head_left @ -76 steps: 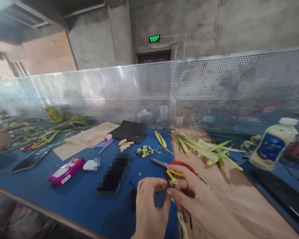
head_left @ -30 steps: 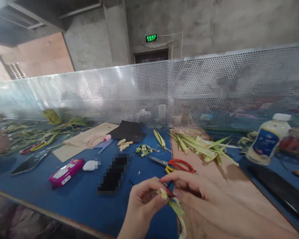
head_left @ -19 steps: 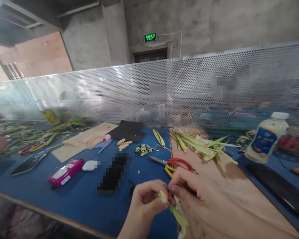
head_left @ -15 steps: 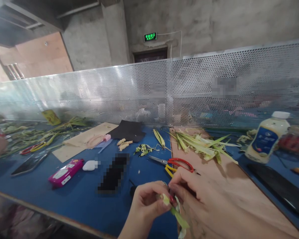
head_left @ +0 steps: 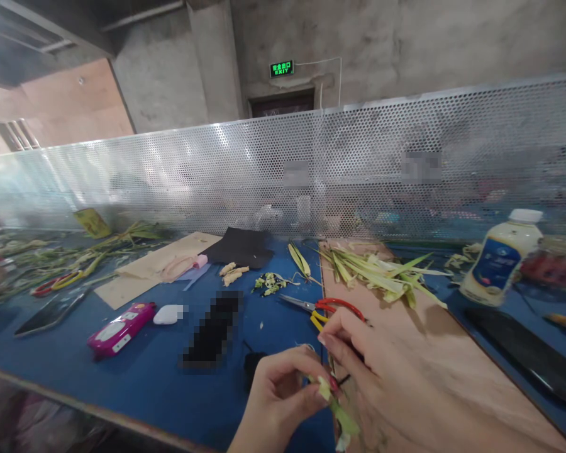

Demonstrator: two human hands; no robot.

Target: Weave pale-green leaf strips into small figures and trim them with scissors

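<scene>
My left hand pinches a pale green leaf strip between thumb and forefinger. A small red piece and a thin dark stick show at the strip's upper end. Just to the right, my right hand is closed, thumb against forefinger; whatever lies between these fingertips, perhaps a thread, is too small to make out. Scissors with red and yellow handles lie just beyond my right hand, blades to the left. A heap of green leaf strips rests on the brown board.
A blurred black object, white case, purple packet and phone lie left. Behind are leaf scraps and black paper. A bottle and black case are right. Perforated metal screen borders the table.
My right hand has drawn slightly up and away from my left, widening the gap between them. The left hand has shifted a little right and down with the leaf strip.
</scene>
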